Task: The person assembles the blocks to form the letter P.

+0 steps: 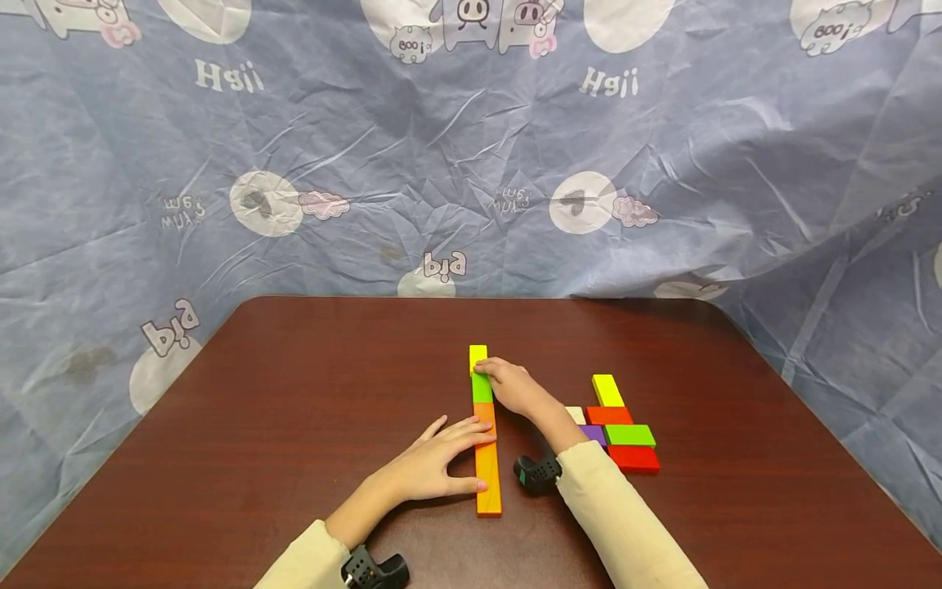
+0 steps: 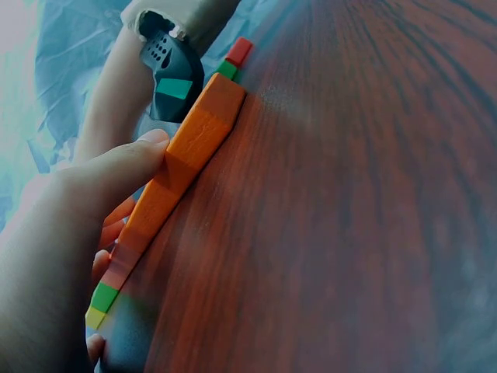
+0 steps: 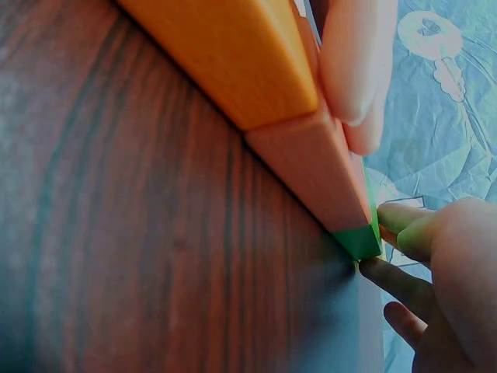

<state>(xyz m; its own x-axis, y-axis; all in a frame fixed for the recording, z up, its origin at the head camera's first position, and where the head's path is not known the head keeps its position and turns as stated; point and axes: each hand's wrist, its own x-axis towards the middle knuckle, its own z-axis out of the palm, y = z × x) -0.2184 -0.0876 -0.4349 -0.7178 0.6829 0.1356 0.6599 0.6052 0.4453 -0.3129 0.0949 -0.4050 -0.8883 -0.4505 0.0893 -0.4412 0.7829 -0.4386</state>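
Observation:
A straight row of blocks lies lengthwise on the table: a yellow block (image 1: 477, 352) at the far end, then a green block (image 1: 482, 388), an orange block (image 1: 484, 411) and a lighter orange block (image 1: 489, 499) nearest. My left hand (image 1: 430, 462) rests across the orange blocks from the left, fingers spread and mostly straight, with the thumb (image 2: 128, 167) touching the near one. From the right, my right hand (image 1: 518, 391) pinches the yellow block where it meets the green one. Its fingers (image 3: 400, 284) straddle that end in the right wrist view, partly hiding the yellow block.
To the right of the row lies a group of blocks: yellow (image 1: 607, 391), red (image 1: 609, 415), green (image 1: 630, 435), another red (image 1: 634, 459), purple (image 1: 593, 434) and white (image 1: 575, 415). The right forearm partly covers it. A patterned cloth (image 1: 471, 164) hangs behind the table (image 1: 353, 368).

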